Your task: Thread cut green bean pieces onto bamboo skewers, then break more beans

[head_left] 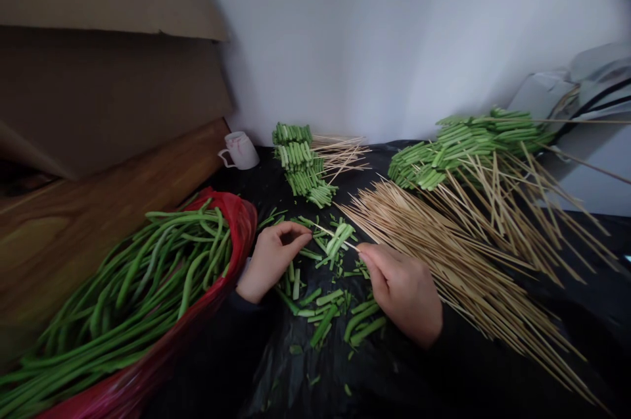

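My right hand (407, 291) is closed around a thin bamboo skewer (351, 246), which points up and to the left. Several short pieces of green bean (338, 239) are threaded crosswise on it. My left hand (272, 258) is pinched, thumb and forefinger together, close to the skewer's tip; whatever may be between those fingertips is too small to make out. Below and between the hands, cut bean pieces (325, 314) and scraps lie scattered on black plastic sheeting (280, 376).
At left, a red plastic bag (241, 212) holds long green beans (148, 274). Loose bamboo skewers (444, 254) lie at right. Filled bean skewers are stacked at the back (300, 159) and back right (473, 143). A white mug (241, 150) stands near a cardboard box (113, 83).
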Motion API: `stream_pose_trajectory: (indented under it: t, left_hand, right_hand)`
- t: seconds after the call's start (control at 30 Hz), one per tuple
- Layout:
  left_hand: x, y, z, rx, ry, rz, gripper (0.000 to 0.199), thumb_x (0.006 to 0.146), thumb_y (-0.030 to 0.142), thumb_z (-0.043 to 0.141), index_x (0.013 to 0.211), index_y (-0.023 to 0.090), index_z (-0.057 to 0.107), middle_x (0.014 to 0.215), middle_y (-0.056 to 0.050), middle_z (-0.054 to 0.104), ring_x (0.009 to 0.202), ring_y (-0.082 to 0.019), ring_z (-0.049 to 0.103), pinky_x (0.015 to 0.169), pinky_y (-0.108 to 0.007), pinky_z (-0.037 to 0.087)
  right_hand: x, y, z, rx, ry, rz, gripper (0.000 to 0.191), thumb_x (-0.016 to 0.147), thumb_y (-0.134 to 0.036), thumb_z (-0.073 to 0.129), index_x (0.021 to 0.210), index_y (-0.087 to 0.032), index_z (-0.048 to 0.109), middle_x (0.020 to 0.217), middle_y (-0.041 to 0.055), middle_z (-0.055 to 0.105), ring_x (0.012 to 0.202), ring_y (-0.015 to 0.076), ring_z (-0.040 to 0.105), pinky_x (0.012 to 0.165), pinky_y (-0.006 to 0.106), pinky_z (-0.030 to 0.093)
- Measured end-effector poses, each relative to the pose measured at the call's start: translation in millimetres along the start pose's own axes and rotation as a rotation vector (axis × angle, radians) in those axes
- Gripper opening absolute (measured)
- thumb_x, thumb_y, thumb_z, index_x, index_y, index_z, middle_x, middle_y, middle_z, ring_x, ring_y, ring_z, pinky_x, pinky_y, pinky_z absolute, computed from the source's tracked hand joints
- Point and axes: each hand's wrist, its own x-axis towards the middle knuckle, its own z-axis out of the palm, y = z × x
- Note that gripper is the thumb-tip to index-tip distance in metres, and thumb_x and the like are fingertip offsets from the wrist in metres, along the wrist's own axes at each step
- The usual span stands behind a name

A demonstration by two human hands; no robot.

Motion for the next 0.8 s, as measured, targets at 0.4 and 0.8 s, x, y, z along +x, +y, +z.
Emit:
stream_pose_trajectory:
  t: [0.4, 0.8]
  left_hand:
    - [-1.1, -8.5, -3.6, 0.399, -0.165, 0.223, 0.009, 0.073, 0.031, 0.074, 0.071, 0.023, 0.074, 0.074, -0.003, 0.067, 0.074, -0.020, 0.057, 0.071, -0.030, 0.038]
    - [-46.8, 17.0, 47.6, 0.552, -0.589, 0.483, 0.057, 0.055, 0.059, 0.080, 0.098, 0.023, 0.070, 0.092, -0.007, 0.064, 0.095, -0.030, 0.054, 0.090, -0.041, 0.037]
  right_hand:
    - [0.8, 2.6, -1.0, -0.046, -0.008, -0.013, 0.028, 0.098, -0.021, 0.040, 0.101, -0.016, 0.068, 0.085, 0.0062, 0.071, 0.081, 0.0155, 0.067, 0.074, 0.026, 0.048]
    - [7.5, 10.8, -4.4, -0.081, 0.036, 0.016, 0.025, 0.097, -0.018, 0.043, 0.100, -0.015, 0.068, 0.089, 0.0070, 0.072, 0.086, 0.0166, 0.067, 0.078, 0.026, 0.047]
